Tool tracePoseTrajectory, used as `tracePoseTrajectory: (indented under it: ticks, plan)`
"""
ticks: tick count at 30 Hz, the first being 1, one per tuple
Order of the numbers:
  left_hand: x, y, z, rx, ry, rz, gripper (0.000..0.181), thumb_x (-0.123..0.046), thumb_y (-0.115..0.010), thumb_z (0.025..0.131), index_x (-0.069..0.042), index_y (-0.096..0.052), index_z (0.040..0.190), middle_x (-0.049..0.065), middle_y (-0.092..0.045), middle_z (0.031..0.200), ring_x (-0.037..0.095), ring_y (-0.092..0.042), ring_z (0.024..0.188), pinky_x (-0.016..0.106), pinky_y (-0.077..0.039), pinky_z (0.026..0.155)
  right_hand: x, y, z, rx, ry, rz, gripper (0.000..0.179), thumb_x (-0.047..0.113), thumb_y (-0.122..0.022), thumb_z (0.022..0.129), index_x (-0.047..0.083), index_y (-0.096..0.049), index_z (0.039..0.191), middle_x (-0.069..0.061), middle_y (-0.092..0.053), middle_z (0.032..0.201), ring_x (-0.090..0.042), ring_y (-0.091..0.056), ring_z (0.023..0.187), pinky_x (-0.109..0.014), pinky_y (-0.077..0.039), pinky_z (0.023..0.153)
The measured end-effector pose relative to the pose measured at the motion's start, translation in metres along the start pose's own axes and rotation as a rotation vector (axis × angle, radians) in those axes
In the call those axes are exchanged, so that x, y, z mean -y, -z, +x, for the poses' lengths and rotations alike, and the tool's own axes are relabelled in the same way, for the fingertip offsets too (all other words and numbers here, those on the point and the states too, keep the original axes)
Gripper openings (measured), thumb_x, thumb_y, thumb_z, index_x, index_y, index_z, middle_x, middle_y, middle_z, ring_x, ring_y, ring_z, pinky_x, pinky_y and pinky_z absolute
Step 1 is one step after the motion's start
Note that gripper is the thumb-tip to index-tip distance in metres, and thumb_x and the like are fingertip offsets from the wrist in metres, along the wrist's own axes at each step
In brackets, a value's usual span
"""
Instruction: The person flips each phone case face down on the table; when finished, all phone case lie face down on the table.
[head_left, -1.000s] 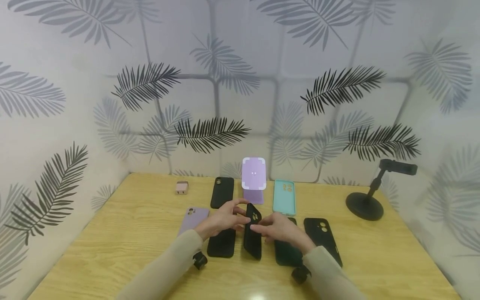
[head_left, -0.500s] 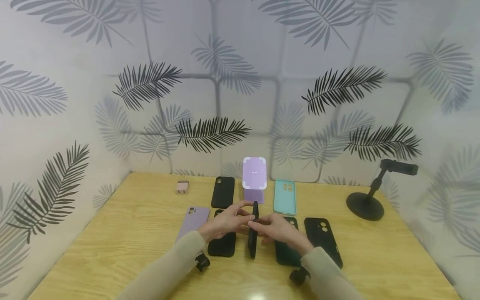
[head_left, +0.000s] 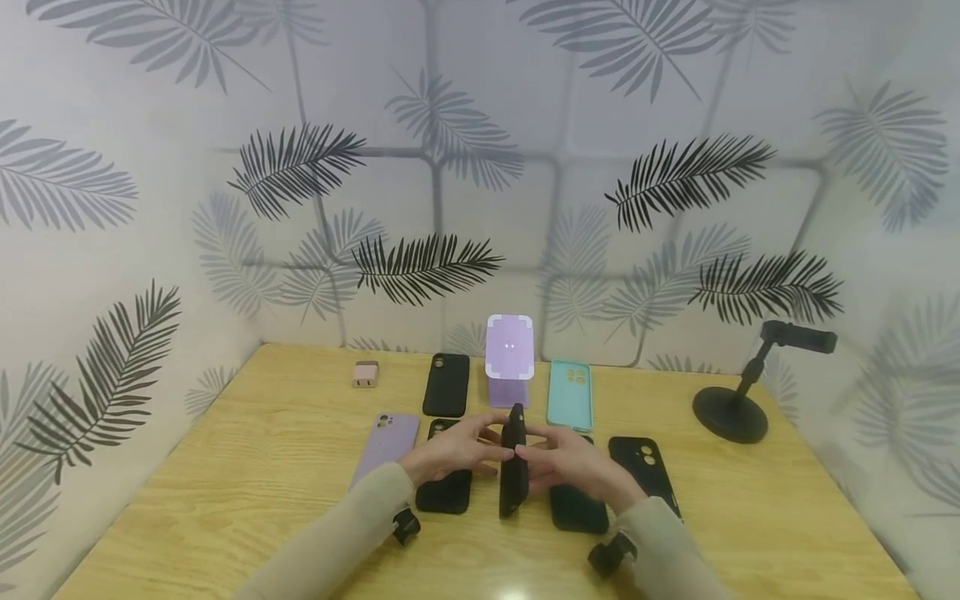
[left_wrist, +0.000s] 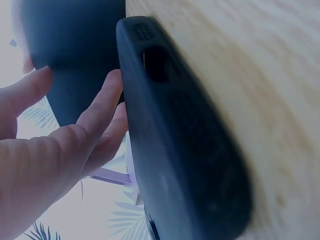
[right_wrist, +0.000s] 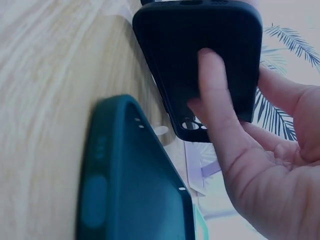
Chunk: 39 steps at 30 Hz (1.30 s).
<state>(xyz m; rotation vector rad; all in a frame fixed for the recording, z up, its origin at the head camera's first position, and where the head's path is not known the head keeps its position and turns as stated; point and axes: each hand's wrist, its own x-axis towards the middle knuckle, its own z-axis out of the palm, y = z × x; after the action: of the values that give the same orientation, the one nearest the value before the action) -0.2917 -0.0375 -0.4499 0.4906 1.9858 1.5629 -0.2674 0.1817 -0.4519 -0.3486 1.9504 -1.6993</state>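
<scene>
A black phone case (head_left: 513, 479) stands nearly edge-on to the head camera, between my two hands. My left hand (head_left: 457, 450) holds its left side, the thumb at the near edge; in the left wrist view the fingers (left_wrist: 102, 100) lie against its dark outer face. From the other side my right hand (head_left: 570, 462) grips it with the thumb at the edge. In the right wrist view, two fingers (right_wrist: 215, 80) rest against its hollow inside, near the camera holes. Beneath the hands lie another black phone case (head_left: 445, 492) and a dark green phone case (head_left: 577, 508).
On the wooden table (head_left: 262, 500) lie a purple case (head_left: 386, 442), a black case (head_left: 447, 385), a mint case (head_left: 570, 394) and a black case (head_left: 643, 467). A purple phone stand (head_left: 510, 350), a pink charger (head_left: 365, 374) and a black stand (head_left: 731, 412) are farther back.
The held case has turned from showing its camera-hole face to nearly edge-on, and has shifted slightly right. Both hands have shifted slightly with it; the other cases stay put.
</scene>
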Motion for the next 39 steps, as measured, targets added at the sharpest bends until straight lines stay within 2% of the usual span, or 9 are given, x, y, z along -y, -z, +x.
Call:
tracePoseTrajectory:
  ticks: [7,11,14,19,24,29,39]
  plan:
    - [0.001,-0.003,-0.001,-0.036,0.045,0.065,0.061,-0.009,-0.069,0.092,-0.008,-0.041,0.146,0.024,-0.047,0.137,0.031,-0.062,0.113,0.044,-0.056,0.091,-0.001,0.007,-0.002,-0.068,-0.007,-0.044,0.078,0.015,-0.064,0.096,0.003,-0.016,0.156,-0.030,-0.062,0.125,-0.023,-0.072,0.075,-0.040,-0.061,0.072]
    - [0.002,-0.005,-0.002,-0.056,0.046,0.131,0.056,-0.010,-0.067,0.093,-0.005,-0.045,0.144,0.025,-0.046,0.138,0.033,-0.059,0.117,0.042,-0.057,0.089,-0.003,0.009,-0.005,-0.127,-0.010,-0.131,0.084,0.012,-0.066,0.094,0.008,-0.012,0.158,-0.025,-0.068,0.110,-0.019,-0.068,0.065,-0.038,-0.061,0.063]
    - [0.002,-0.006,-0.003,-0.061,0.052,0.160,0.053,-0.010,-0.067,0.093,-0.002,-0.047,0.141,0.026,-0.048,0.137,0.034,-0.059,0.117,0.041,-0.058,0.088,-0.006,0.008,-0.007,-0.168,-0.025,-0.196,0.084,0.011,-0.069,0.092,0.006,-0.015,0.157,-0.021,-0.071,0.102,-0.020,-0.069,0.065,-0.039,-0.061,0.060]
    - [0.001,-0.005,-0.004,-0.069,0.056,0.198,0.052,-0.008,-0.067,0.092,0.004,-0.047,0.139,0.027,-0.054,0.132,0.032,-0.064,0.110,0.042,-0.058,0.087,-0.009,0.005,-0.007,-0.220,-0.064,-0.278,0.074,0.008,-0.070,0.091,-0.006,-0.029,0.150,-0.019,-0.072,0.100,-0.021,-0.069,0.063,-0.037,-0.060,0.056]
    - [0.000,-0.003,-0.006,-0.073,0.056,0.241,0.053,-0.010,-0.066,0.093,0.006,-0.046,0.139,0.028,-0.055,0.131,0.032,-0.068,0.102,0.045,-0.056,0.091,-0.008,0.000,-0.005,-0.258,-0.062,-0.363,0.064,0.006,-0.071,0.089,-0.013,-0.040,0.141,-0.016,-0.073,0.085,-0.020,-0.069,0.058,-0.035,-0.058,0.051]
    - [-0.001,-0.001,-0.008,-0.073,0.067,0.267,0.051,-0.012,-0.066,0.094,0.006,-0.048,0.138,0.027,-0.056,0.131,0.031,-0.070,0.099,0.047,-0.054,0.093,-0.006,-0.005,-0.004,-0.293,-0.092,-0.406,0.059,0.005,-0.073,0.086,-0.015,-0.047,0.135,-0.013,-0.070,0.072,-0.018,-0.068,0.053,-0.033,-0.057,0.048]
    - [-0.003,0.000,-0.012,-0.052,0.071,0.271,0.050,-0.012,-0.065,0.095,0.007,-0.048,0.138,0.026,-0.056,0.133,0.031,-0.070,0.097,0.049,-0.053,0.095,-0.007,-0.005,-0.003,-0.304,-0.090,-0.502,0.041,0.006,-0.073,0.087,-0.013,-0.061,0.121,-0.010,-0.067,0.063,-0.013,-0.062,0.045,-0.030,-0.053,0.043]
